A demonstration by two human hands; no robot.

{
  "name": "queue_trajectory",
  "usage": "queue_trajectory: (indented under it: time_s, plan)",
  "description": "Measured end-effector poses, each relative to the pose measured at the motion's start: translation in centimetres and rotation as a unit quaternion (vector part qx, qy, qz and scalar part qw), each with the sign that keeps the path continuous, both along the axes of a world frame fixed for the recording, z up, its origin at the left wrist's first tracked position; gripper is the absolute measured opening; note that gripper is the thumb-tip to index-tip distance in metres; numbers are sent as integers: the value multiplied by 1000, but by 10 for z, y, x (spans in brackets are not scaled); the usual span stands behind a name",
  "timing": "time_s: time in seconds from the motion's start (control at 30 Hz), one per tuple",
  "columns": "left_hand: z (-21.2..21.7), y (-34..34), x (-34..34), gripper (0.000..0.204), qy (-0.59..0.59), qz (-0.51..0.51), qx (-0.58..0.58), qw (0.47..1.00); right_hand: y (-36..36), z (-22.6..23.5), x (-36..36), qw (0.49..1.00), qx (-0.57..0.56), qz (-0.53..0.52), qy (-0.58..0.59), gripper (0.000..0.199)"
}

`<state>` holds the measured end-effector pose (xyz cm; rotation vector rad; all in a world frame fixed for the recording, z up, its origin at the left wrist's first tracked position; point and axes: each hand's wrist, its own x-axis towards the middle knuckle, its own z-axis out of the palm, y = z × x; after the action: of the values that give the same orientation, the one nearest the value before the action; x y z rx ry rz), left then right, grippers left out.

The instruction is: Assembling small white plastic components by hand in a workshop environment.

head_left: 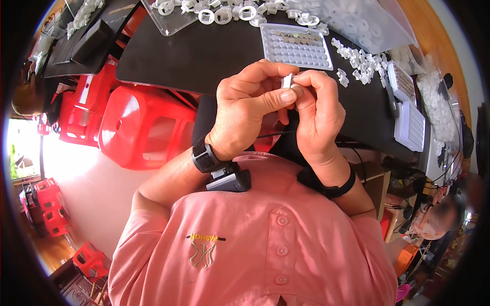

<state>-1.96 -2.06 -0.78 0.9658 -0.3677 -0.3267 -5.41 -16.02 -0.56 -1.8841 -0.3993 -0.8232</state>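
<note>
Both hands meet above the near edge of the black table (168, 56). Between their fingertips is a small white plastic part (287, 80). My left hand (245, 104) pinches it between thumb and fingers, the thumb lying across its lower end. The fingers of my right hand (319, 102) close on its right side. Some of the part is hidden by the fingertips. Just beyond the hands lies a translucent tray (301, 56) of small pockets, with small metallic discs in its far rows. Right of this tray, small white plastic parts (362, 64) lie in a loose pile.
White ring-shaped parts (223, 15) and a large clear bag (357, 23) of more parts cover the table's far side. Stacked pocket trays (410, 126) stand at the right edge. Red plastic stools (122, 127) are at the left. Another person (441, 217) is at far right.
</note>
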Motion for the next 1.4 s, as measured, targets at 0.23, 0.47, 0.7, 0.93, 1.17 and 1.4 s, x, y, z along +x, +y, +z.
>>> queue_trajectory:
  time_s: [0.23,0.47,0.7,0.93,1.17,1.4]
  plan:
    - [3,0,-1,32,9,7,18,1000,0,-1,0,1000,11,7,25,8]
    - [4,2,-1,31,10,7,25,1000,2,0,0,999,18,15,48,5]
    - [6,2,-2,31,17,4,42,999,0,0,0,998,24,6,51,3]
    - [2,-5,-1,26,25,1,-19,1000,-8,0,0,993,66,81,52,7]
    - [-2,4,5,31,20,3,-41,999,-38,7,-5,969,-207,-125,-59,14]
    - [5,5,6,32,18,-32,-17,999,-108,4,-24,875,-374,-305,42,13]
